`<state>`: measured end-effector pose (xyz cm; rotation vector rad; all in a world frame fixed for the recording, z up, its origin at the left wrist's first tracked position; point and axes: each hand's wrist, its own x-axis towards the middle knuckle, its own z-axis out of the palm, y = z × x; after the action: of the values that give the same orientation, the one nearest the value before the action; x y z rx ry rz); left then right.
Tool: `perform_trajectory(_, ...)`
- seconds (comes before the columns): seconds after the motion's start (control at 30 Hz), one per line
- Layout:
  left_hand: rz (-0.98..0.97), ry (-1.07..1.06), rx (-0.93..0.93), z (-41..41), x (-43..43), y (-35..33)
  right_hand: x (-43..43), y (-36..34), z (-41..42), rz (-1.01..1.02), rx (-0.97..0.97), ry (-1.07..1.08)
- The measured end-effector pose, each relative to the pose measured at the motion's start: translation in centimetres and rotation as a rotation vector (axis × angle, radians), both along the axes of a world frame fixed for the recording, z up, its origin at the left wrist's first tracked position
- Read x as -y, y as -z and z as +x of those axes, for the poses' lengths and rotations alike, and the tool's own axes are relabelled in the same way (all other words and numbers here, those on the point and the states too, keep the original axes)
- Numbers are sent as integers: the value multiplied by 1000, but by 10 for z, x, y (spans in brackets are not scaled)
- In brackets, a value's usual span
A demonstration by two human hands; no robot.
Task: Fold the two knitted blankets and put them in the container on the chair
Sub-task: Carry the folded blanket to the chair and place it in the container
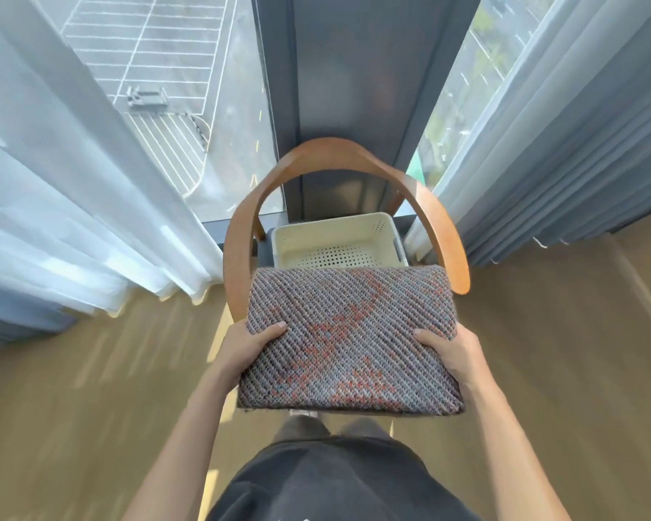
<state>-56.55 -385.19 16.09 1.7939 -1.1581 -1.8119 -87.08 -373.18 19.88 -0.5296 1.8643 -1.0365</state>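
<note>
One folded blanket [348,338] sits gripped between your left hand [254,342] and right hand [448,355]; the container [337,240] on the chair [344,159] looks empty, the second blanket unseen.

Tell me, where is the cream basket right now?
In the head view, the cream perforated basket sits on the wooden chair at centre, inside its curved backrest, just beyond the folded knitted blanket held in front of it.
</note>
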Motion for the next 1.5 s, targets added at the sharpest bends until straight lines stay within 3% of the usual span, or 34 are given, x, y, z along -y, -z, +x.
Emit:
perform_trajectory(0.33,1,37,181,-80,109,16,129,22,-92,6,21,-106)
perform_trajectory(0.77,39,-84,60,-190,228,14,273,23,-192,60,-80,-160)
perform_trajectory(1.13,242,-104,98,-162,233,101,295,112,-159,179,-61,-297)
perform_trajectory(1.5,334,-20,340,-117,208,177,280,208,-111,555,-133,-333)
